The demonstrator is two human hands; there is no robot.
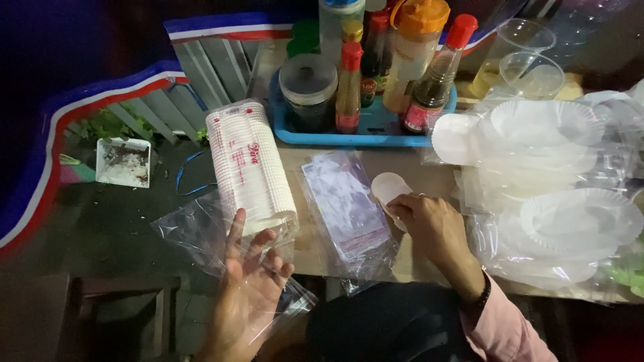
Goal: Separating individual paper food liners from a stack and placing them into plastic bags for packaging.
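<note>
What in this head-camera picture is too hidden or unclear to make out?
- Right hand: its fingertips curl over the small round white paper piece, hiding the grip.
- Tall condiment bottles in the blue plastic tray: tops cut off by the upper edge.
- Stack of white paper plates: edges blurred behind glossy clear wrap.
- Left hand: seen through a clear plastic bag; contact unclear.

At ten o'clock the stack of paper cups (251,167) is white with red print, wrapped in a clear bag (201,231). At twelve o'clock a blue tray (365,131) holds bottles with red caps (351,55) and a jar with an orange lid (422,15). The paper plates (543,121) at three o'clock are plain white, and the sleeve (506,328) at five o'clock is pink.
</note>
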